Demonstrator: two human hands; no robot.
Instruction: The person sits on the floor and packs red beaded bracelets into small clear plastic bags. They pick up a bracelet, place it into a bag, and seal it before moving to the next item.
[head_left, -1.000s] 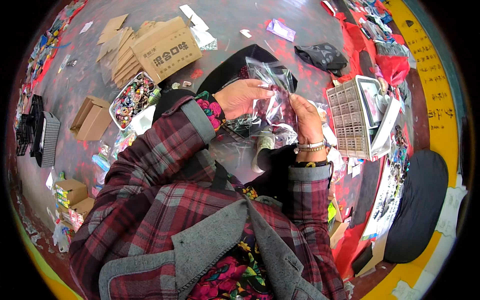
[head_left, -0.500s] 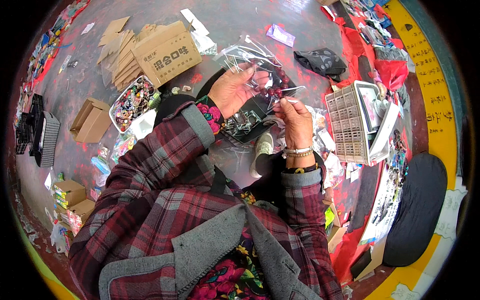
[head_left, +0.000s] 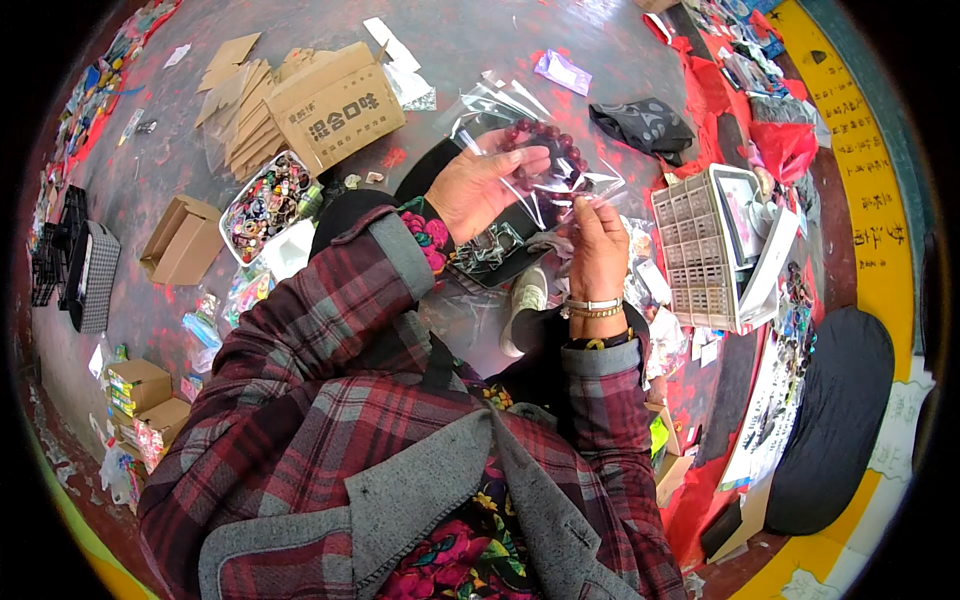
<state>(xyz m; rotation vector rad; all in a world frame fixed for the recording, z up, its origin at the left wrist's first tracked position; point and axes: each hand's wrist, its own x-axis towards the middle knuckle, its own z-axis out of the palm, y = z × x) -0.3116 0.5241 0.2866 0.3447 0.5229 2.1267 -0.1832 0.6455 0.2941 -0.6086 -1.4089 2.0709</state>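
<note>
dark red beads strung as a bracelet (head_left: 548, 150) sit inside a clear plastic bag (head_left: 520, 125), held up just above the middle of the frame. the left hand (head_left: 480, 185) is curled around the bag from below, thumb and fingers grasping the plastic with the bracelet lying against the fingertips. the right hand (head_left: 598, 250), just right of centre and a little lower, pinches the bag's lower right edge between thumb and forefinger; a watch band (head_left: 592, 308) circles that wrist. both arms wear plaid sleeves (head_left: 330, 330) that rise from the lower part of the frame.

in the upper left of the frame a cardboard box (head_left: 335, 105) lies on the grey floor (head_left: 160, 170), with flattened cardboard beside it. below it, left of the hands, is a tray of small mixed-colour pieces (head_left: 265, 195). at the right of the frame stands a white gridded organiser box (head_left: 700, 250), and above it, near the upper right, lies a dark cloth (head_left: 640, 122).
</note>
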